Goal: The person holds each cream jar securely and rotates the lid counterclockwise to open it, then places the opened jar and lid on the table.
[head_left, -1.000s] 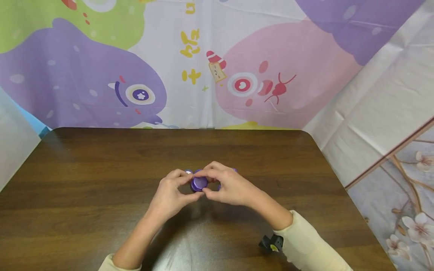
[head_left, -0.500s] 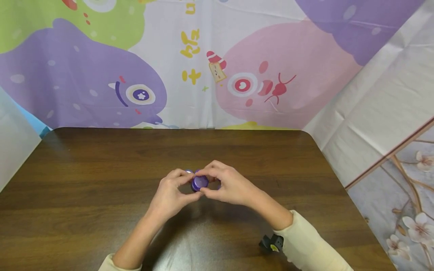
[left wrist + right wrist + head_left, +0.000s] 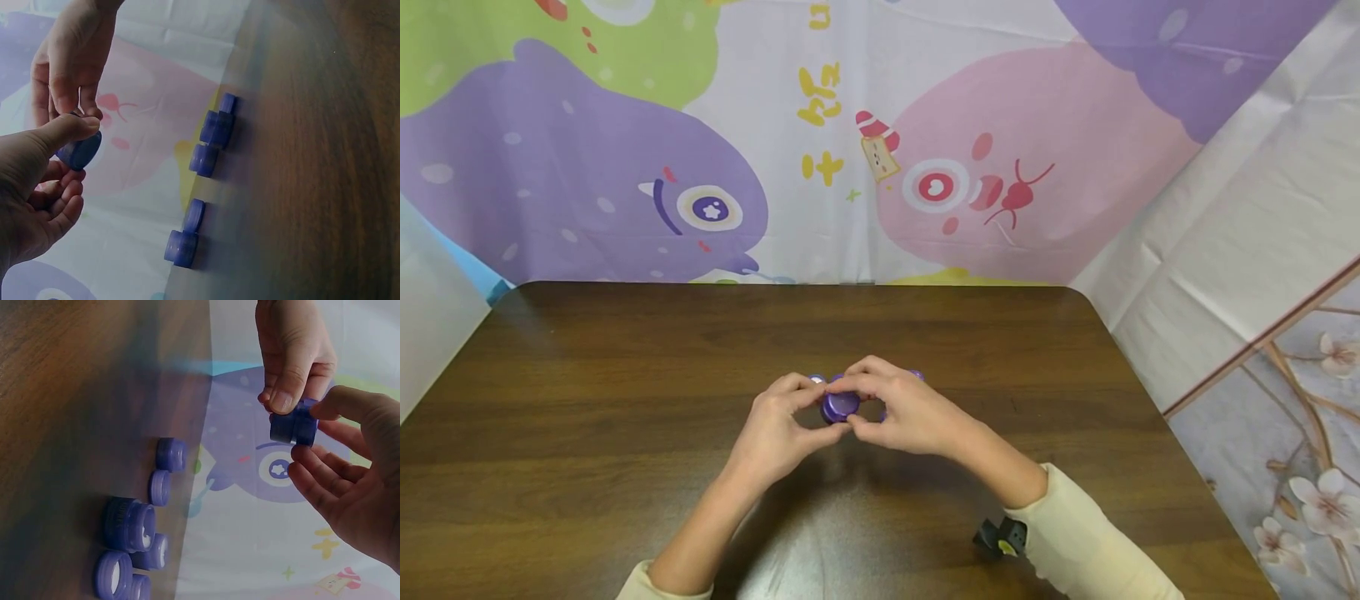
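Both hands meet at a small purple screw-top jar (image 3: 841, 405), held up over the table in the head view. My left hand (image 3: 778, 429) grips the jar's body between thumb and fingers. On the other side, my right hand (image 3: 913, 410) pinches the lid (image 3: 306, 423) at its rim. The right wrist view shows the lid seated against the jar body, left thumb on the body and right thumb on the lid. In the left wrist view, my left thumb and fingers partly cover the jar.
Several purple jars and lids stand on the brown wooden table (image 3: 625, 358), partly hidden behind the hands in the head view. Among them are an open jar (image 3: 124, 525), a lid with a white liner (image 3: 114, 576) and another lid (image 3: 160, 487). A printed cloth (image 3: 850, 233) hangs behind the table.
The right hand's fingertips shift slightly left and back around the lid, and the jar's top moves a little with them. The left hand stays in place.
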A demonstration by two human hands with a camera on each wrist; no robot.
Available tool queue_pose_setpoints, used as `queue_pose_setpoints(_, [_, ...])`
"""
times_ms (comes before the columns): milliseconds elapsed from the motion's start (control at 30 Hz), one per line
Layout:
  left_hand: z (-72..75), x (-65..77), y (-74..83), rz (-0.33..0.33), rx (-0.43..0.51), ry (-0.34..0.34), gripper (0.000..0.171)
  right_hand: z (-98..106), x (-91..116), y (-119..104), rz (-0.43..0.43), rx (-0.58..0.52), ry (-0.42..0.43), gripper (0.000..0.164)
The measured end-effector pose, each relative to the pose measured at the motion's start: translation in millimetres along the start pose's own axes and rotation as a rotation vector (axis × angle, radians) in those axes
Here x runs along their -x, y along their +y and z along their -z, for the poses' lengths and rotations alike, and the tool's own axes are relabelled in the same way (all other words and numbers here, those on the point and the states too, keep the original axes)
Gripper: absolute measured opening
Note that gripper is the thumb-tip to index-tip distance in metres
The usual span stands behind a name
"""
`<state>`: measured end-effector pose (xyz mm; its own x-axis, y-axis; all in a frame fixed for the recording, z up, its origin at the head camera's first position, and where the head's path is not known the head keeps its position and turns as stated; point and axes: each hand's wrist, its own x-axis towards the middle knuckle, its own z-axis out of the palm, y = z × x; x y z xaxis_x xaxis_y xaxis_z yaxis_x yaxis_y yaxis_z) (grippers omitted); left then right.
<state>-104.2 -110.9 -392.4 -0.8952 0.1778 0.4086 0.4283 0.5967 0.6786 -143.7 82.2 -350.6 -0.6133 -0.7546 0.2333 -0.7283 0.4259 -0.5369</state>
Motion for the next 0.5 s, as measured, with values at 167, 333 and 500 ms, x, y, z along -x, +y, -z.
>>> queue_pose_setpoints(167, [-0.8, -0.4, -0.7, -0.01, -0.011, 0.02, 0.045, 0.6, 1.0, 0.5, 0.016, -0.026, 0.013, 0.042])
queue_pose_setpoints(333, [-1.5, -0.8, -0.4, -0.009, -0.011, 0.036, 0.041, -1.4, 1.4, 2.0, -0.006, -0.093, 0.06, 0.035])
queue_pose_setpoints(500, [-1.7, -0.1, -0.9, -0.008, -0.003, 0.028, 0.042, -1.9, 1.4, 1.3, -0.008, -0.076, 0.021, 0.035])
